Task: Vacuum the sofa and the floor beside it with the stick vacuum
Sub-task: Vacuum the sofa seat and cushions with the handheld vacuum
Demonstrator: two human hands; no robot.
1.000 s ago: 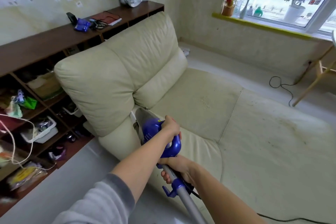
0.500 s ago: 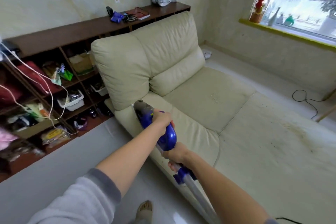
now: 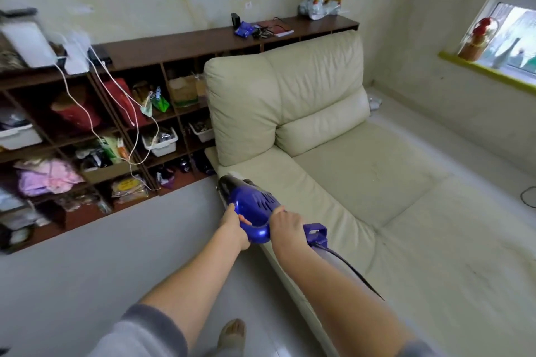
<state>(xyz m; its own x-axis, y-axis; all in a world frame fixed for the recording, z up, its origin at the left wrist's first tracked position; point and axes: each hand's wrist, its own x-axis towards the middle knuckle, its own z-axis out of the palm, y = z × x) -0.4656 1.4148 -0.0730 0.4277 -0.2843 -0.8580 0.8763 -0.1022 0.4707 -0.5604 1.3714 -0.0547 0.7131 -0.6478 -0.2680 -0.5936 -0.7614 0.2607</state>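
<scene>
We've got the vacuum (image 3: 255, 209) in both hands, held low at the sofa's (image 3: 333, 182) near-left corner, right over its front edge. Left hand (image 3: 233, 222) is curled on the blue body's left side, fingers wrapped at the loop handle. Right hand (image 3: 287, 227) is curled over the handle's right end, just ahead of the blue collar where the grey tube starts. Black cord (image 3: 352, 269) trails off that collar toward us, along the sofa's front edge.

Nozzle end points far-left, toward the gap between sofa and shelf (image 3: 121, 130) (its tip is dark and we can't tell whether it touches the cushion).

Our read on the step: we're working the sofa's left edge, or switching from seat to the floor (image 3: 121, 255) beside it. Can't tell from this view whether suction is on. The seat to the right shows dirt streaks, so we'd judge the sofa part isn't finished.

Next move calls for:
- keeping both grips firm, since the body's weight sits ahead of our hands
- tipping the nozzle onto the surface we pick and dragging in straight passes
- watching the cord so it doesn't snag under the sofa edge or our foot (image 3: 232, 333), which is near
- staying off the white cables (image 3: 95, 124) hanging down the shelf front
</scene>
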